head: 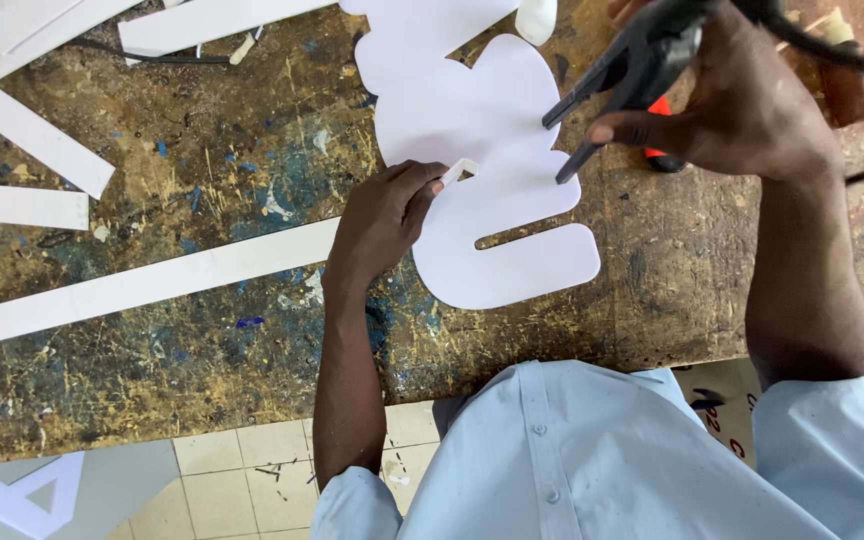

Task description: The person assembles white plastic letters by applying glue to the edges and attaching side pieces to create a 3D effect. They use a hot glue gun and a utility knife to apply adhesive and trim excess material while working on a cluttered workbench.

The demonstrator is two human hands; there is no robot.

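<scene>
I see my left hand (384,215) resting on the left edge of a white cut-out shape (492,170) that lies flat on the bench (202,180), near its front edge. The fingers (422,190) of that hand are closed in a pinch on a small white strip piece (460,171), holding it upright against the shape's edge at a notch. My right hand (742,100) hovers above the shape's right side, fingers wrapped tight around a black glue gun (642,60) whose nozzle points down and left toward the shape; its black cable (852,60) trails off to the right.

Around the work I count 1 long white strip (142,285) running from the left edge of view to just beside my left wrist, and several shorter white strips (37,135) scattered at the upper left, well apart from the hands. An orange-and-black object (662,155) lies partly hidden under my right hand; I cannot tell what it is. The bench top is rough, stained with blue and white paint. Below it are pale floor tiles (252,470) and a white cut-out triangle (32,495).
</scene>
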